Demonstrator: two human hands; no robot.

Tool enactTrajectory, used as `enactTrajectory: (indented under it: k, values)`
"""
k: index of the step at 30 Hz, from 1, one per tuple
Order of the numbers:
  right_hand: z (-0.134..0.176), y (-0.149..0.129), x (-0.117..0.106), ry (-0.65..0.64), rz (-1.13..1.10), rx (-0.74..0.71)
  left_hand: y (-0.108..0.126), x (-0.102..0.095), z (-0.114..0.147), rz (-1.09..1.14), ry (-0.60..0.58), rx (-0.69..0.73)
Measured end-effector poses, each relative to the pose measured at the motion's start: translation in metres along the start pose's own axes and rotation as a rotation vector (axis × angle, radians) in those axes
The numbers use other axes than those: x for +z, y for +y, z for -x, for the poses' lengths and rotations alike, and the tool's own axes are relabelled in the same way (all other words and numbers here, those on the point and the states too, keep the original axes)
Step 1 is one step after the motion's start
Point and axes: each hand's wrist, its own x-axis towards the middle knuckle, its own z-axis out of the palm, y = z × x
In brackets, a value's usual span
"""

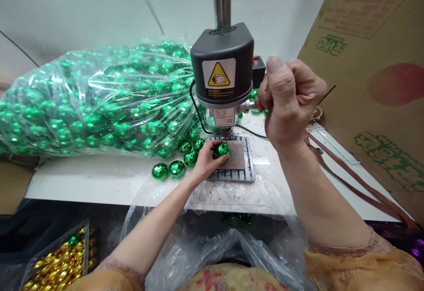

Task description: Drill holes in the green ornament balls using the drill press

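My left hand [206, 160] pinches a shiny green faceted ball [224, 149] between thumb and fingers. It keeps the ball on a brown board [237, 161], just beneath the chuck of a small black drill press [221, 57]. Whether the bit touches the ball is hidden. Raised at the machine's right side, my right hand [288, 96] is closed in a fist around the feed lever, whose grip the fingers mostly cover. Several loose green balls [176, 168] lie left of the slotted metal base [250, 175]. Dark shavings are scattered about the base.
A big clear bag [96, 101] full of green balls fills the table's left. Cardboard [374, 88] stands at right, near a brown strap [354, 185]. Clear plastic [212, 238] drapes over the front edge. Lower left, a tray holds gold balls [59, 262].
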Motion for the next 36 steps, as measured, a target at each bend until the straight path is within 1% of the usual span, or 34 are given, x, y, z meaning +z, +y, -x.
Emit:
enactTrajectory:
  k: [3, 6, 9, 12, 15, 19, 21, 27, 36]
  values:
    - [-0.001, -0.002, 0.001, -0.002, -0.080, -0.008, 0.004, 0.010, 0.002, -0.030, 0.052, 0.018]
    - [-0.001, -0.004, 0.001, -0.016, -0.111, -0.004, 0.007, 0.020, 0.007, 0.047, 0.059, -0.030]
    - [-0.001, -0.004, 0.000, -0.029, -0.085, 0.014, 0.008, 0.025, 0.011, 0.135, 0.055, -0.062]
    - [0.001, -0.003, 0.000, -0.007, -0.083, 0.005, 0.010, 0.026, 0.012, 0.186, 0.052, -0.054]
    - [0.008, -0.001, -0.001, 0.031, -0.114, -0.026, 0.010, 0.025, 0.011, 0.185, 0.061, -0.053]
    - [0.022, 0.002, -0.002, 0.075, -0.099, -0.104, 0.008, 0.026, 0.011, 0.188, 0.058, -0.036]
    - [0.028, 0.004, -0.002, 0.073, -0.115, -0.160, 0.006, 0.026, 0.011, 0.204, 0.048, -0.023]
    - [0.035, 0.011, -0.003, 0.098, -0.119, -0.246, 0.008, 0.025, 0.011, 0.190, 0.055, -0.008]
    - [0.039, 0.019, -0.006, 0.081, -0.125, -0.295, 0.011, 0.025, 0.011, 0.203, 0.054, -0.003]
